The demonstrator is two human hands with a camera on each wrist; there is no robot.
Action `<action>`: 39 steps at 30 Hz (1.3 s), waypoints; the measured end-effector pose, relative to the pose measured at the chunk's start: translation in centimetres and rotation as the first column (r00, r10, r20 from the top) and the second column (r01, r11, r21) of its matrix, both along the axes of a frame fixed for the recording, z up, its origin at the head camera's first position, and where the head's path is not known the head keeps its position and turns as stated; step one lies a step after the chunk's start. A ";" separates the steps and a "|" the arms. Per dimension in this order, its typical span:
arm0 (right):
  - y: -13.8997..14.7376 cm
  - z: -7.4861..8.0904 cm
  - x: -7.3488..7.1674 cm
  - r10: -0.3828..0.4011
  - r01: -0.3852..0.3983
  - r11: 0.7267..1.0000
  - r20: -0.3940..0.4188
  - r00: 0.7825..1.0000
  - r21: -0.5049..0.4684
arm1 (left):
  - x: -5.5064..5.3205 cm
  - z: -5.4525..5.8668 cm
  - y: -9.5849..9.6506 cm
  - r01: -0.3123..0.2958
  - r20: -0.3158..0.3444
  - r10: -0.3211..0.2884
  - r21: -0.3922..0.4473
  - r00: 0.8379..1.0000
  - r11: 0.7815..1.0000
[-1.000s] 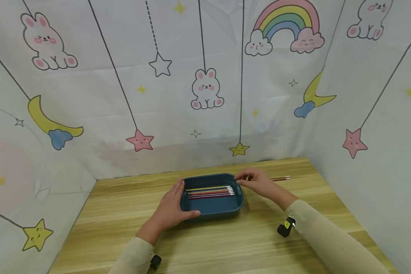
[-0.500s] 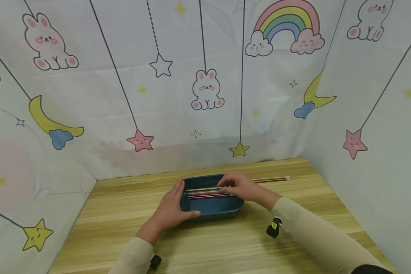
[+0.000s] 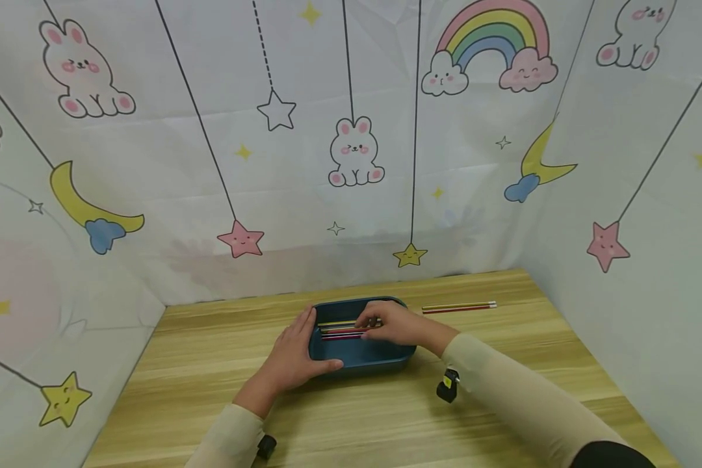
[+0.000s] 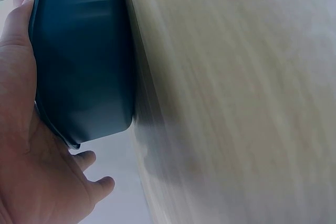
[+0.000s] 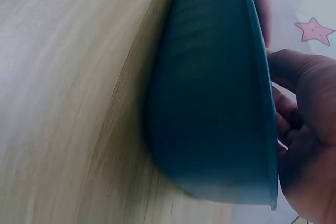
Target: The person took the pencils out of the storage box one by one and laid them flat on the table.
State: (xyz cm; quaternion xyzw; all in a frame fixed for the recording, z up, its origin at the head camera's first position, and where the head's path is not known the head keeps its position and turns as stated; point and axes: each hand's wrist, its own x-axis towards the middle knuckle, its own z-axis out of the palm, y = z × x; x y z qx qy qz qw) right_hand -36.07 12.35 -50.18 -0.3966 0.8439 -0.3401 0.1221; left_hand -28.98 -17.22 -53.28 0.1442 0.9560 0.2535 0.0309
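We locate the row of slim wooden pencils, striped in yellow, red and dark tones point(image 3: 342, 331), inside the dark teal-blue, rounded-corner rectangular tray point(image 3: 359, 354). They lie side by side along its length, left ends near the left wall; we judge that this direction gives them the most room. Their right ends are hidden beneath the right hand.

The right hand point(image 3: 394, 323) reaches in over the right part of the tray, thumb and fingers curled toward one another at the pencils. We cannot tell whether it pinches any of them, as the tray wall blocks the right wrist view. Its placement from above suits access to thin items lying low behind a rim.

The left hand point(image 3: 292, 354) is spread around the tray's left end, thumb along the near rim and fingers toward the far left corner. It probably steadies the tray, keeping it from sliding on the worktop.

To the right of the tray, well apart from the row, we note a yellow pencil and a red pencil with pale ends point(image 3: 459, 306), lying almost parallel.

All of this rests on the light wood-grain worktop point(image 3: 351, 416). Beyond its far edge hangs a white fabric backdrop printed with rabbits, stars and moons point(image 3: 292, 175).
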 end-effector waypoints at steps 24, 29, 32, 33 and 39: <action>-3.2 -2.5 -1.0 -0.020 0.020 0.999 -0.003 1.000 0.028 | 0.2 0.3 0.0 0.010 0.008 -0.010 -0.010 1.000 1.000; -3.5 -2.6 -0.9 -0.017 0.020 0.998 -0.034 0.999 0.067 | 0.3 0.4 0.0 0.011 0.005 -0.011 0.004 1.000 1.000; -3.7 -2.7 -1.0 -0.020 0.024 0.996 -0.046 0.999 0.083 | 0.3 0.4 0.0 0.006 0.007 -0.006 0.005 1.000 1.000; -3.7 -2.8 -1.0 -0.023 0.026 0.996 -0.045 0.999 0.088 | 0.3 0.4 0.0 0.004 0.009 -0.004 0.001 1.000 1.000; -3.6 -2.6 -1.1 -0.030 0.031 0.996 -0.016 0.999 0.079 | 0.1 0.4 0.0 0.009 0.012 -0.009 0.003 1.000 1.000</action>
